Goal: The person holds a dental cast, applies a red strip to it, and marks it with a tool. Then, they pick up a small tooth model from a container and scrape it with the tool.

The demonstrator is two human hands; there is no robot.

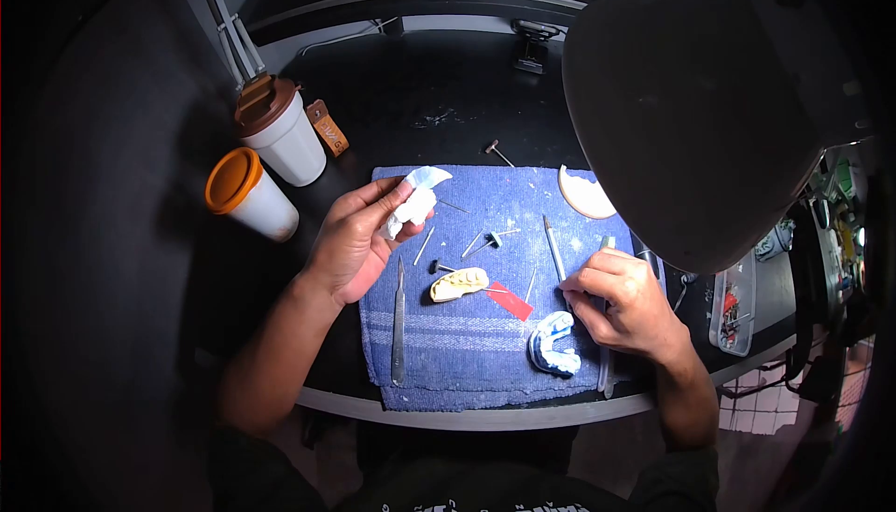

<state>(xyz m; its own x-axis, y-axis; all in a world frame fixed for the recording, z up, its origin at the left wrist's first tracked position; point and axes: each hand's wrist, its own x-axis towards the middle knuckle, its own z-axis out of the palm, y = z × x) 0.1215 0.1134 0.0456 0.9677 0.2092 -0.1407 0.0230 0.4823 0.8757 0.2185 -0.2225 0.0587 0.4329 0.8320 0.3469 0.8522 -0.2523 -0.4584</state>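
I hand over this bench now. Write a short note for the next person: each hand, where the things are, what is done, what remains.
Left hand: closed on a white lumpy plaster piece, at the top-left corner of the blue woven towel.
Right hand: curled on the towel's right edge, beside a thin metal probe; grip unclear.
On the towel: yellow tooth-shaped model, red flat strip, blue-and-white arch cast, long steel scalpel.
Done: white piece is in hand. Left: those four towel items lie untouched.
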